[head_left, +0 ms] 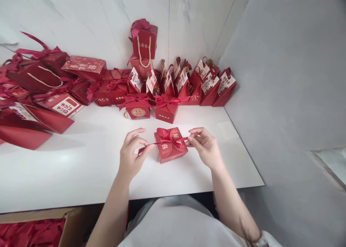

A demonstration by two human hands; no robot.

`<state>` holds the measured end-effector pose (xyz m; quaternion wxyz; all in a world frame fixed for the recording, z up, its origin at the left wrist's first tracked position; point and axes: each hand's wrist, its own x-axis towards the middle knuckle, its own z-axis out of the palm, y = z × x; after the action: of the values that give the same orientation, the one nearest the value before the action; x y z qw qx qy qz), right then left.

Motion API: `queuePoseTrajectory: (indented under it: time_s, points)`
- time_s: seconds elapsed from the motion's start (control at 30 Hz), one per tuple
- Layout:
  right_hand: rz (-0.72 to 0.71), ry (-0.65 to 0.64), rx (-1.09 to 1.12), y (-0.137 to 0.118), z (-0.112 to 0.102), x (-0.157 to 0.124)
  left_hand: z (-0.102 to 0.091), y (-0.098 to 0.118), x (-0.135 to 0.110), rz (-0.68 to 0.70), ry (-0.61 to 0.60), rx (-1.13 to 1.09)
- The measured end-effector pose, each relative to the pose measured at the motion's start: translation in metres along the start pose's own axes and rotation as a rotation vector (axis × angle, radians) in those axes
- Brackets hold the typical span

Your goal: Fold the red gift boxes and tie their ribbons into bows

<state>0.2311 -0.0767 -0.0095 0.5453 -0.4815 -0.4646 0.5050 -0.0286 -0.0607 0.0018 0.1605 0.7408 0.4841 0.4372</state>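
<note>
A small red gift box [171,150] with gold print lies on the white table [81,167] in front of me. A red ribbon [165,136] is tied in a bow on its lid. My left hand [131,154] pinches the ribbon's left tail, which stretches down to the left of the box. My right hand [204,146] pinches the ribbon's right tail at the box's right edge. Both tails are pulled outward, away from the bow.
Two finished red boxes with bows [137,108] [166,109] stand just behind. Several red gift bags and tagged boxes [211,83] line the back wall, more lie piled at the left [40,95]. A cardboard carton of red ribbons [32,230] sits below the table's front edge.
</note>
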Motion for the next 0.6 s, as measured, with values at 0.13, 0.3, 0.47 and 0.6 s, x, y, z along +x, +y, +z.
queuePoseTrajectory:
  time_s: [0.13, 0.3, 0.47, 0.6]
  points:
    - [0.015, 0.106, 0.040, -0.001, -0.012, -0.001, -0.023, -0.016, -0.007, -0.161, 0.009, -0.093]
    - [-0.058, 0.340, 0.022, 0.008, -0.020, -0.002, -0.041, -0.029, -0.017, -0.385, 0.147, -0.243]
    - [-0.191, 0.568, 0.073, 0.018, -0.021, -0.001, -0.035, -0.030, -0.017, -0.517, 0.206, -0.385]
    - [-0.323, 0.751, 0.093, 0.021, -0.033, 0.008, -0.029, -0.035, -0.010, -0.590, 0.367, -0.448]
